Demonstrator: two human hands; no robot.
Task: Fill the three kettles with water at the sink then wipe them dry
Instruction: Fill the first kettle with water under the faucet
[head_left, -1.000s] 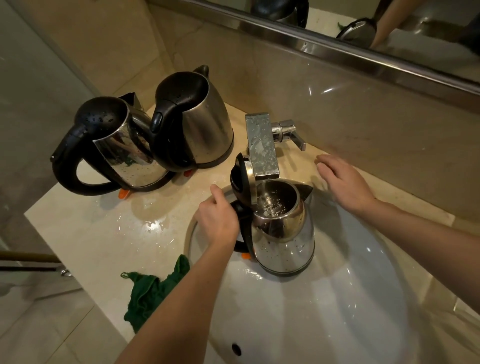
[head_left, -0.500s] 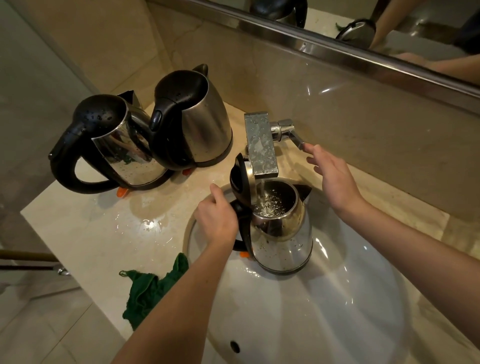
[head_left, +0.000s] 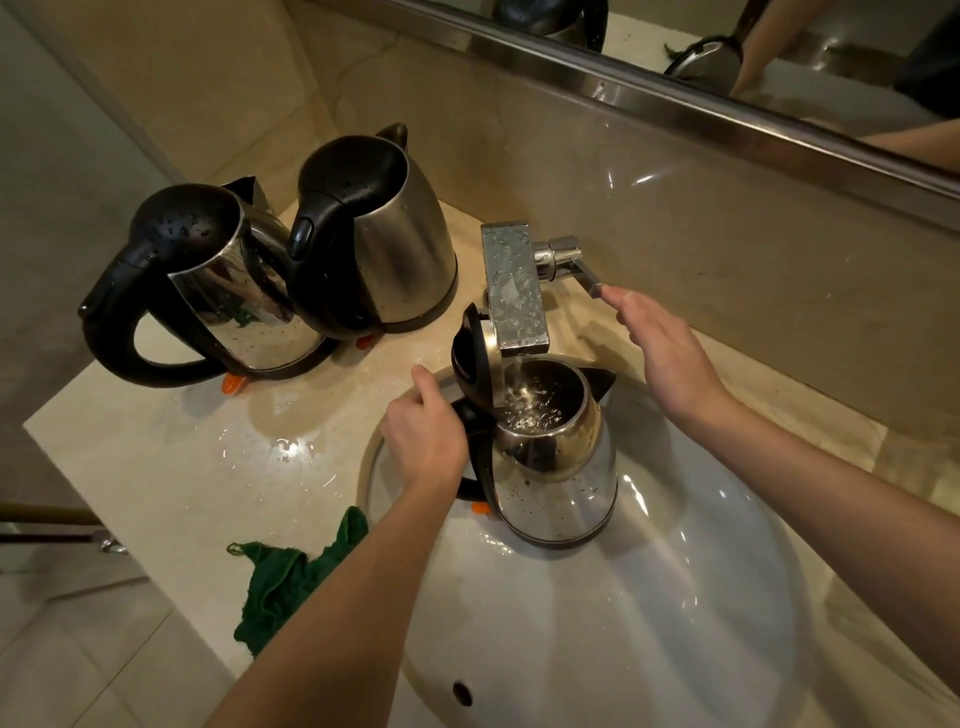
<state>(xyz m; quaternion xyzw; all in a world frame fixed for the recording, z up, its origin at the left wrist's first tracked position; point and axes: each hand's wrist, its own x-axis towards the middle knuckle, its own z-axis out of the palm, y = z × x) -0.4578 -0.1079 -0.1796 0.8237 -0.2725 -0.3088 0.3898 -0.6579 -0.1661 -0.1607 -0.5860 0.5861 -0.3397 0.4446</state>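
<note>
Your left hand (head_left: 423, 441) grips the open kettle (head_left: 561, 483) under the tap (head_left: 514, 286), right hand (head_left: 670, 353) flat against its lever (head_left: 587, 278), two closed kettles (head_left: 244, 291) (head_left: 395, 244), one green cloth (head_left: 280, 587)

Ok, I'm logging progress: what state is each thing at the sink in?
Kettle in the sink: lid up, water pouring in.
Middle kettle: lid shut, upright.
End kettle: lid shut, droplets on it.
Tap: running.
Left hand: grips the kettle in the sink.
Right hand: fingers straight, touching the tap lever.
Green cloth: crumpled, untouched.
Counter: wet.
</note>
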